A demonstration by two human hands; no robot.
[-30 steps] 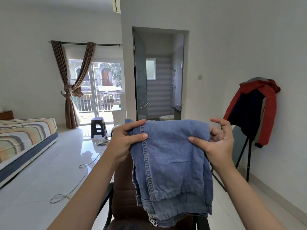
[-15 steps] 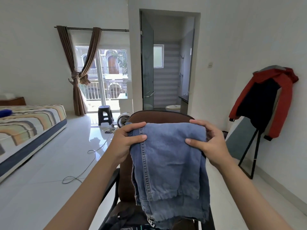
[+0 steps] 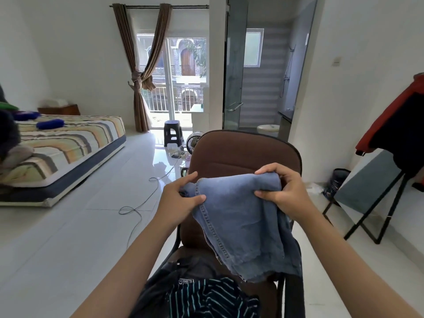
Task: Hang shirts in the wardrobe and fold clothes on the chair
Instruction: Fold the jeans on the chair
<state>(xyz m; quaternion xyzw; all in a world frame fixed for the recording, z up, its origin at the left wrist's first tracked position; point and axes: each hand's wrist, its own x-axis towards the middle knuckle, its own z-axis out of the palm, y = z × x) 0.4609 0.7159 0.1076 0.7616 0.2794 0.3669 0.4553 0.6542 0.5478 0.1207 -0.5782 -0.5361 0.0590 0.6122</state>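
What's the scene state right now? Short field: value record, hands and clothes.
left hand: pinches the left top edge of the folded jeans
right hand: grips the right top edge of the folded jeans
folded jeans: blue denim, held up in front of the chair back, lower end hanging over the seat
chair: brown, faces the person
striped garment: dark with light stripes, lies crumpled on the seat
jacket: red and dark, hangs on a stand at right

A striped mattress point(image 3: 68, 143) lies on the white tiled floor point(image 3: 68, 226) at left, brown curtains point(image 3: 140, 72) tied back beside a bright balcony door point(image 3: 183, 76). A dark plastic stool point(image 3: 173, 133) stands near a small fan point(image 3: 193, 140); a cable point(image 3: 142, 200) trails across the tiles.
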